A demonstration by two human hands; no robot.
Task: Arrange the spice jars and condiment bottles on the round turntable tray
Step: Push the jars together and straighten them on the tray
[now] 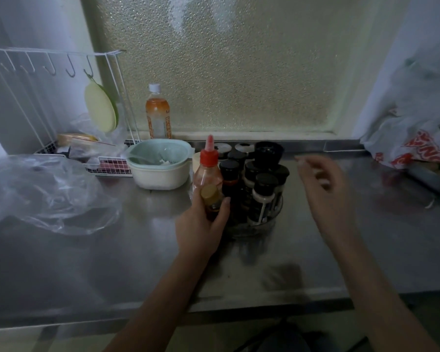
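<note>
A clear round turntable tray [264, 224] stands on the steel counter, packed with several black-capped spice jars [262, 194]. A red-capped sauce bottle [208, 171] stands at the tray's left side. My left hand [201, 224] is wrapped around a small dark bottle with a tan cap [210, 196] at the tray's left front edge. My right hand [323, 184] hovers to the right of the tray, blurred, fingers apart, holding nothing.
A mint and white bowl [160, 163] sits left of the tray. Behind it are an orange drink bottle [158, 115] and a white wire rack [48, 102]. Clear plastic bag [43, 194] at left; a printed plastic bag [417, 138] at right.
</note>
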